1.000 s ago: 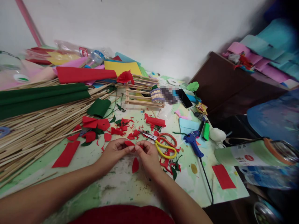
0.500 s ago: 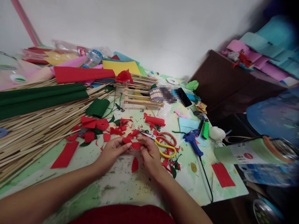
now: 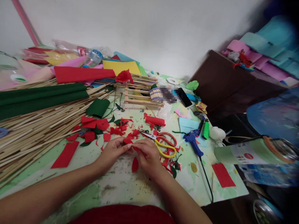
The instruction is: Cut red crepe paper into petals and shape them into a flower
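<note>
Between the thumb and fingers of my left hand (image 3: 115, 151) is a red paper petal (image 3: 127, 141). My right hand (image 3: 148, 154) has closed on a second red petal, now mostly covered by the fingers; the two hands' fingertips meet or nearly meet. One loose red petal (image 3: 135, 165) lies on the table just below them. Scissors (image 3: 165, 143) with one red and one yellow handle rest open beside my right hand. Red scraps (image 3: 119, 129) and dark green bits are scattered beyond my fingers.
Bundled thin sticks (image 3: 46, 124) cover the left side, with a green paper roll (image 3: 42, 96) on top. A stick frame (image 3: 142, 90) stands at the back. On the right are a blue glue gun (image 3: 193, 141), a phone (image 3: 184, 97) and a green tumbler (image 3: 247, 151) lying sideways.
My right fingers have moved left and curled over the petal between them, closer to my left fingertips. My left hand has hardly shifted.
</note>
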`<action>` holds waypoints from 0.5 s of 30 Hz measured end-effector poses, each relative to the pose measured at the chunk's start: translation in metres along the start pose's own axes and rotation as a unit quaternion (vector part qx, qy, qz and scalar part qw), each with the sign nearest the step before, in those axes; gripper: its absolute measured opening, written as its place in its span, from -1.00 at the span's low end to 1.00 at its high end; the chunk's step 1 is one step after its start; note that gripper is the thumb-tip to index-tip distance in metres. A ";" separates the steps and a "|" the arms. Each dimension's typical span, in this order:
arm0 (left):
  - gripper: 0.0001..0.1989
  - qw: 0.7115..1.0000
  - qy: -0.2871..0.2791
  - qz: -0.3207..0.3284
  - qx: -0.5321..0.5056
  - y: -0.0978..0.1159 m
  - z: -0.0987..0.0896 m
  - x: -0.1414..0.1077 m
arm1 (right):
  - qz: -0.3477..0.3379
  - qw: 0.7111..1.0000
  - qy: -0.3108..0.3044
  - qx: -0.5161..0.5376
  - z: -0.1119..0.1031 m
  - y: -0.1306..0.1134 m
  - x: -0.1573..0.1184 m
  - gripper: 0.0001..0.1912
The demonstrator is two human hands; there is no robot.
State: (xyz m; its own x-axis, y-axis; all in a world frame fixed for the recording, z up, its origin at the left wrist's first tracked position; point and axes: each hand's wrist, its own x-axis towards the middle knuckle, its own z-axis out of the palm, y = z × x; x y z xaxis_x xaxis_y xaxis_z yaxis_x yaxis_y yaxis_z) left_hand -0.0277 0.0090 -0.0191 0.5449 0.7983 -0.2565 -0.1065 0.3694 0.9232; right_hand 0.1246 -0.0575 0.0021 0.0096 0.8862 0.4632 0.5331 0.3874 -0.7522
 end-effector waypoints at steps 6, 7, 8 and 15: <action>-0.86 1.000 -0.001 -0.009 0.006 0.003 0.001 -0.003 | 0.022 0.998 0.061 -0.012 0.000 -0.003 0.000 -0.80; -0.86 1.000 0.000 -0.010 0.005 0.003 0.001 -0.003 | 0.031 0.997 0.076 -0.010 -0.001 -0.004 0.000 -0.82; -0.86 1.000 0.002 -0.011 0.004 0.003 0.001 -0.003 | 0.041 0.995 0.086 -0.003 0.000 -0.004 0.001 -0.83; -0.87 1.000 0.009 -0.016 -0.002 0.003 0.003 -0.004 | 0.215 0.970 0.096 0.053 0.007 -0.008 0.002 -0.93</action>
State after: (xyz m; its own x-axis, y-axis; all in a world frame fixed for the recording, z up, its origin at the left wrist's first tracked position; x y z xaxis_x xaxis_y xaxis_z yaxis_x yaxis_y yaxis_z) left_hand -0.0278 0.0060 -0.0142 0.5337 0.7942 -0.2906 -0.0931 0.3967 0.9132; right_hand 0.1148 -0.0572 0.0055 0.3746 0.9122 0.1663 0.3551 0.0245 -0.9345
